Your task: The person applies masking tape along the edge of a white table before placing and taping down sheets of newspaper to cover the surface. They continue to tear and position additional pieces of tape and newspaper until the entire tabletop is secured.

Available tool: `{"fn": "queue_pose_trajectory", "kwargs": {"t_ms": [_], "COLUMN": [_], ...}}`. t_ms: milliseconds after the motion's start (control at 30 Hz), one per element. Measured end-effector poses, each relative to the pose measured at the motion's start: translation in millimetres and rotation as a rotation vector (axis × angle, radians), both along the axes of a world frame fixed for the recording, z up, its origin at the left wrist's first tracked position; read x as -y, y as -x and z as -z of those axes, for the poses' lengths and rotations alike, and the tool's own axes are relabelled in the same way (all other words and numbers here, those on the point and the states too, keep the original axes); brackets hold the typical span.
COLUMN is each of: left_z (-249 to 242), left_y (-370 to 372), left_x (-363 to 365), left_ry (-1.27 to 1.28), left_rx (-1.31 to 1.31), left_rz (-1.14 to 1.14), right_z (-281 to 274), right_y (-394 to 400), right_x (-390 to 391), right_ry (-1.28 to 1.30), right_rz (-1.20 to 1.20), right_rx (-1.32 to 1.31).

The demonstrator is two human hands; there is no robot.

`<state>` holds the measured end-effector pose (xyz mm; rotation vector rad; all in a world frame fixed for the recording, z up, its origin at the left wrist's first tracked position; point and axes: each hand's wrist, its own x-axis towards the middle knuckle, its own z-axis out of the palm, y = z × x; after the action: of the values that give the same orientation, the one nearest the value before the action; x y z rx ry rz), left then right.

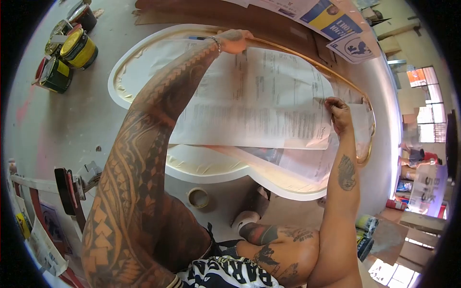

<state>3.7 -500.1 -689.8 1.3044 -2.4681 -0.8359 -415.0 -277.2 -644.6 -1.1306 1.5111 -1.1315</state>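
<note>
A large printed paper sheet (pixel 254 96), like newsprint, lies over a white cloud-shaped panel (pixel 182 176) with a raised rim. My left hand (pixel 234 42), wearing a bracelet, is closed at the sheet's far edge beside the gold-coloured strip (pixel 312 61); its fingertips are partly hidden. My right hand (pixel 340 114) pinches the sheet's right edge, thumb and fingers together. Along the panel's inner border runs cream masking material (pixel 206 165), wrinkled in places. More printed paper (pixel 297 161) lies under the sheet at the lower right.
Several paint cans (pixel 79 50) stand on the floor at the upper left. A roll of tape (pixel 198 197) lies near my legs. Cardboard (pixel 283 31) and printed packaging (pixel 331 21) lie beyond the panel. A metal frame (pixel 36 185) stands at the left.
</note>
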Motion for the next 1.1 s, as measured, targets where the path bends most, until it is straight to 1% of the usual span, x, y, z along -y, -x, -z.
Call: {"fn": "queue_pose_trajectory", "kwargs": {"t_ms": [67,200,233,267,333,433,533,567,633,667,700,733,800,867,967,1033,1100], "left_z": [13.0,4.9,2.2,-0.7,-0.2,4.5,-5.9,-10.3,-13.3,-16.7,-21.4,-26.8,-40.2,-46.5,-48.7,-48.1,-48.8], "left_y": [4.5,4.7,1.4,-1.9,-6.7,-10.0,-9.5,-7.4,0.8,4.5,6.7,8.3,9.6,9.8,5.2,-1.0,-7.6], "left_x": [10.0,-4.4,-5.4,-6.4,-3.1,5.0,-9.7,-15.3,-23.7,-27.7,-31.9,-35.7,-43.8,-48.8,-49.4,-48.2,-50.7], "left_ry": [-0.036,-0.202,-0.186,-0.169,-0.023,-0.029,0.14,0.156,0.182,0.224,0.264,0.303,0.312,0.36,0.486,0.553,0.449], "left_rx": [-0.025,-0.077,-0.078,-0.08,-0.061,-0.179,-0.221,-0.254,-0.318,-0.322,-0.327,-0.331,-0.322,-0.317,-0.282,-0.214,-0.265], "left_rz": [-0.02,-0.078,-0.071,-0.064,-0.001,0.105,0.161,0.158,0.16,0.173,0.186,0.199,0.222,0.242,0.233,0.207,0.168], "right_z": [-0.8,-6.5,-6.2,-6.6,-10.3,-27.0,-40.1,-9.3,-25.0,-19.0,-21.1,-45.8,-57.5,-58.9,-41.4,-40.5,-42.0], "right_y": [0.0,5.3,8.5,11.9,17.2,14.7,-16.6,22.4,-21.4,-25.6,-47.4,-94.3,-149.1,-190.2,-211.1,-215.7,-219.8], "right_x": [-0.8,-1.3,-0.4,0.3,-0.5,-10.0,-11.3,4.3,31.7,56.9,77.9,80.9,96.8,105.8,126.6,130.8,131.9], "right_ry": [0.015,0.038,0.049,0.007,-0.08,-0.364,-0.643,-0.406,-0.099,0.276,0.32,0.405,0.552,0.446,0.221,0.199,0.198], "right_rz": [-0.008,-0.053,-0.077,-0.083,-0.092,-0.041,-0.103,-0.239,-0.026,-0.163,-0.114,-0.148,-0.261,-0.353,-0.453,-0.424,-0.422], "right_rx": [0.015,0.063,0.08,0.096,0.129,-0.17,-0.737,-0.936,-1.138,-0.968,-0.971,-1.032,-0.984,-0.873,-0.91,-0.932,-0.905]}}
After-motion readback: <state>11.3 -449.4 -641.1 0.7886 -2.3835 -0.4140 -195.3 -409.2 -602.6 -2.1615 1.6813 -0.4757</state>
